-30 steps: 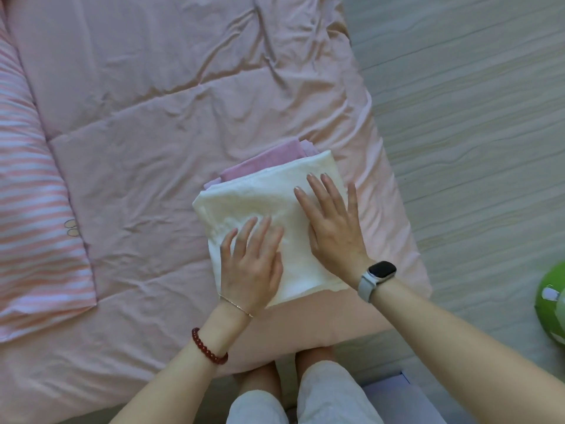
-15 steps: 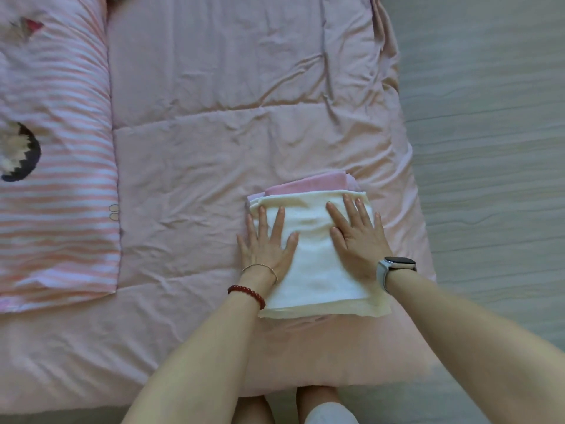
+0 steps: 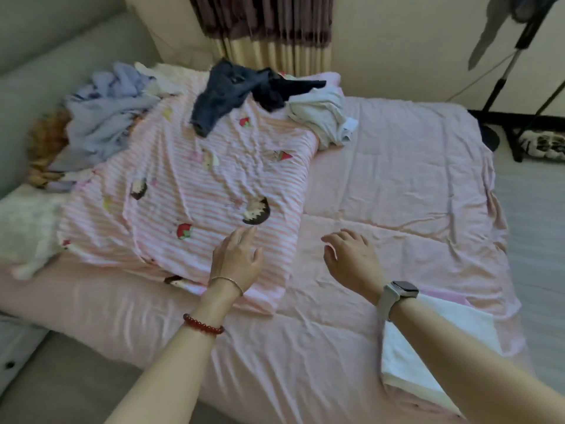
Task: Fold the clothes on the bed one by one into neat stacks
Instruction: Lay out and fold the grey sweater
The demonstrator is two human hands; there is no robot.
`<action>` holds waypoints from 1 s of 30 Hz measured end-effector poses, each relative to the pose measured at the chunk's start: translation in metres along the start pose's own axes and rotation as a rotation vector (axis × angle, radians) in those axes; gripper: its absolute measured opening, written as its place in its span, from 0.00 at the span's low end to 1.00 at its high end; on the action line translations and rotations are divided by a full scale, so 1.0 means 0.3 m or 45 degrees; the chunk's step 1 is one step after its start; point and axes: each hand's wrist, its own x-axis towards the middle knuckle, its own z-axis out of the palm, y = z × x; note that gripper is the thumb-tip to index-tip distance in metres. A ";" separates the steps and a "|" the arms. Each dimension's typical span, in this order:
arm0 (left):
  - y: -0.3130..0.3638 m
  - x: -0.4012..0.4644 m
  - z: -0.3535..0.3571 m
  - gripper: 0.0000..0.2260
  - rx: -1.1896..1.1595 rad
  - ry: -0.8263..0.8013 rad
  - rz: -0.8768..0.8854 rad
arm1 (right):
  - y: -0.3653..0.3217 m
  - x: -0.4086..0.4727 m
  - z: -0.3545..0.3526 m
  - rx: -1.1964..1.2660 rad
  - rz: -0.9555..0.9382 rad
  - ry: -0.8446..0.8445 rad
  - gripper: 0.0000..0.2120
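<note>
Pink sheet [image 3: 397, 185], striped quilt [image 3: 195, 191], dark jeans [image 3: 226, 90] heaped behind, left hand [image 3: 237, 260] and right hand [image 3: 351, 261] grips spread, empty.

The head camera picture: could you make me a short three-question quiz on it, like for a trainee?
1. True or false: the left hand grips the dark blue garment.
2. Which lies nearest the right hand? A) folded white cloth B) lilac clothes heap C) pale crumpled garment
3. Fill in: the left hand is over the ____ blanket.

Key: 1 false, both hands hold nothing; 2 A; 3 striped.
</note>
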 end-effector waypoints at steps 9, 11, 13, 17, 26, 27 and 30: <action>-0.886 -0.330 -0.791 0.18 0.019 0.494 -0.509 | -1.105 0.212 0.001 0.234 -0.460 0.006 0.17; -1.026 -0.404 -0.880 0.17 -0.017 0.574 -0.590 | -1.283 0.236 0.039 0.301 -0.542 -0.003 0.16; -1.151 -0.460 -0.937 0.17 -0.063 0.627 -0.660 | -1.432 0.265 0.090 0.342 -0.613 -0.030 0.16; -1.373 -0.485 -0.973 0.16 -0.137 0.681 -0.788 | -1.666 0.356 0.214 0.391 -0.687 -0.080 0.15; -1.826 -0.171 -0.905 0.13 -0.388 0.605 -0.889 | -1.985 0.793 0.538 0.487 -0.590 -0.216 0.14; -1.881 -0.098 -0.918 0.13 -0.388 0.571 -0.889 | -2.014 0.865 0.566 0.495 -0.555 -0.232 0.14; -2.031 0.136 -0.975 0.14 -0.380 0.500 -0.834 | -2.094 1.073 0.636 0.497 -0.450 -0.247 0.15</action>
